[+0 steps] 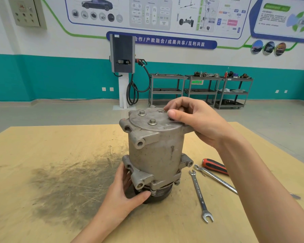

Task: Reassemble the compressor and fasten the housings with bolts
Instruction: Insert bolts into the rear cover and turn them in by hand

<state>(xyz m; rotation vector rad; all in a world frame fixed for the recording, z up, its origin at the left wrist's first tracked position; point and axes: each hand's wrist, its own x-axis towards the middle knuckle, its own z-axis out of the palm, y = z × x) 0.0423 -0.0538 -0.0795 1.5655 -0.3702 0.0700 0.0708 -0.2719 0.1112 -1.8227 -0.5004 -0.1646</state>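
Head view: the compressor [156,151] stands upright near the middle of the bench [51,146], pulley end down. The left hand [123,192] grips its lower housing; the right hand [193,120] pinches something at the top plate, beside two bolts [152,122]. Two wrenches [200,195] and a screwdriver [215,166] lie toward the right edge.

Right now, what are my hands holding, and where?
Left hand grips the compressor at its lower flange; right hand pinches something hidden on its top plate.

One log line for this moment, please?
left hand: steadies compressor base | right hand: fingers a bolt on top | wrenches lying unused
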